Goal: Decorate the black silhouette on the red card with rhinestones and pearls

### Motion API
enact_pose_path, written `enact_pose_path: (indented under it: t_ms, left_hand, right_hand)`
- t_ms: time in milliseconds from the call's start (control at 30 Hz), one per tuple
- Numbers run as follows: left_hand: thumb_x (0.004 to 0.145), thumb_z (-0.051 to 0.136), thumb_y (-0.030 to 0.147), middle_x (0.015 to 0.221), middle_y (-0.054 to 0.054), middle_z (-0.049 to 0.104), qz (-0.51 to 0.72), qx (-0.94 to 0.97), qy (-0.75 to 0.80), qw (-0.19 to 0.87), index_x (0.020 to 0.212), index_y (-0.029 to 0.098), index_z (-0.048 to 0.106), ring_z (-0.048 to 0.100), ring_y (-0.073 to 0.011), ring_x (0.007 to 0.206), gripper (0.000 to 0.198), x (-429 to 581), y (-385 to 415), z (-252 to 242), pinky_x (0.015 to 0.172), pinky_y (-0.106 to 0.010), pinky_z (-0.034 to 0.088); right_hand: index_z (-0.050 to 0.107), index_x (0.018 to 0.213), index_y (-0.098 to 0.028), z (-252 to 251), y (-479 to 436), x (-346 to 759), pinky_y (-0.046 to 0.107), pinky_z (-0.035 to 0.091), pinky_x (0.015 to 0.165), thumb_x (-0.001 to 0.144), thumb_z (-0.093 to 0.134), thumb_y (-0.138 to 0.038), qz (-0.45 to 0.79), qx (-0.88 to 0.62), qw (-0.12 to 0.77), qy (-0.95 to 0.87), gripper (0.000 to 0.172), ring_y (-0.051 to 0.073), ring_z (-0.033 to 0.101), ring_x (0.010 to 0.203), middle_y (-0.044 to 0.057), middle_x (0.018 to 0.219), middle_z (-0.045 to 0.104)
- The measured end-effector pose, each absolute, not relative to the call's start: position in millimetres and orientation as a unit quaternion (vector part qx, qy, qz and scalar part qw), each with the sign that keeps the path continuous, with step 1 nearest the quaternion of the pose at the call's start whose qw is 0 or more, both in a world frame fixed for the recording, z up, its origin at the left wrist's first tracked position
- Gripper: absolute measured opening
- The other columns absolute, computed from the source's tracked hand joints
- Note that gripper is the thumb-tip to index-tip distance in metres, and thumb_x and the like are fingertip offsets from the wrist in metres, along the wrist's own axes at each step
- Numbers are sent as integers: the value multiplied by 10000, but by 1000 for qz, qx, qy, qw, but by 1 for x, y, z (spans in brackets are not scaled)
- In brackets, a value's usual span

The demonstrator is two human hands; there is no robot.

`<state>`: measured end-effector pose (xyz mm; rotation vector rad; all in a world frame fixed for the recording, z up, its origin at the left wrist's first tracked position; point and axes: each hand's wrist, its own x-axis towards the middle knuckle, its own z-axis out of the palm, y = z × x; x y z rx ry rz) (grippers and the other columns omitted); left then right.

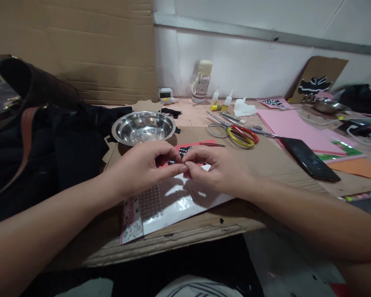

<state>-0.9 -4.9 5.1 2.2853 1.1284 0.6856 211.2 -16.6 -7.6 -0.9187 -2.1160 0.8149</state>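
Observation:
My left hand (148,165) and my right hand (214,169) meet fingertip to fingertip, both pinched. Whatever sits between the fingertips is too small to make out. Below them lies a white sheet of stick-on gems (153,202), its clear beads in rows at the left and its other part bare and shiny. Just behind my fingers is a red card (212,143) carrying a black piece with white beads (184,152), partly hidden by my hands. A thin dark red stick-like tool (212,144) rests on the card's far edge.
A steel bowl (144,128) stands behind my left hand. Scissors (241,137), small glue bottles (227,101) and a drink bottle (202,81) are farther back. Right lie pink sheets (299,130) and a phone (309,159). Dark cloth (62,152) fills the left; the table edge (179,239) is near.

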Motion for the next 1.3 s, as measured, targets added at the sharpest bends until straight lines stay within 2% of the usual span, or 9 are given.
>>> enact_pose_path:
  t_ms: [267,500,633,767,900,1067,1200,1300]
  left_hand:
    - [919,602,352,713,-4,663,246,876,377,176,879,199,763,574,-140,649,225,0,-8,6,608,-260,386]
    - [949,541,300,811,-24,748,243,881,369,168,900,210,768,640,-158,728,249,-1,-8,6,658,-271,417]
    - [962,553,318,796,-20,743,261,875,377,155,903,202,772,638,-159,722,254,-5,-4,4,666,-279,422]
    - [982,553,313,830,-24,755,276,862,396,154,950,187,776,652,-164,749,259,-8,0,5,683,-287,436]
    - [992,550,293,860,-22,761,279,863,393,152,951,185,774,664,-163,788,252,-8,0,7,702,-281,451]
    - [994,550,298,878,-24,766,277,864,397,134,957,181,773,672,-164,807,254,-9,1,7,710,-278,457]
    - [985,547,310,846,-23,758,266,866,403,128,954,182,778,669,-169,782,267,-9,2,6,694,-283,448]
    - [985,538,320,851,-23,760,264,864,408,130,961,186,780,672,-173,783,278,-8,2,5,702,-290,447]
  right_hand:
    - [688,863,-174,-9,-15,213,215,454,659,914,562,-142,286,-350,325,-831,140,106,615,710,-14,781,694]
    - [674,881,-176,-9,-14,213,224,467,674,917,542,-121,294,-346,321,-831,147,111,617,717,-15,787,688]
    - [663,911,-171,-12,-10,212,252,512,716,980,513,-180,359,-346,326,-803,165,116,648,734,2,803,702]
    - [667,1072,-140,-17,-7,212,312,572,777,1039,448,-254,457,-326,341,-754,250,142,693,804,67,925,742]
    - [671,1107,-127,-15,-7,214,320,595,777,1011,454,-186,528,-312,344,-711,244,138,705,791,77,955,751]
    - [687,1136,-136,-11,-6,214,315,608,786,958,563,-159,586,-309,345,-665,218,136,715,814,71,970,771]
    - [705,1062,-157,-15,-3,213,272,604,759,920,700,-226,602,-296,359,-649,157,112,713,768,31,895,771]
    - [709,950,-153,-17,-2,212,257,599,724,931,708,-266,600,-290,371,-647,115,107,709,733,19,828,761]
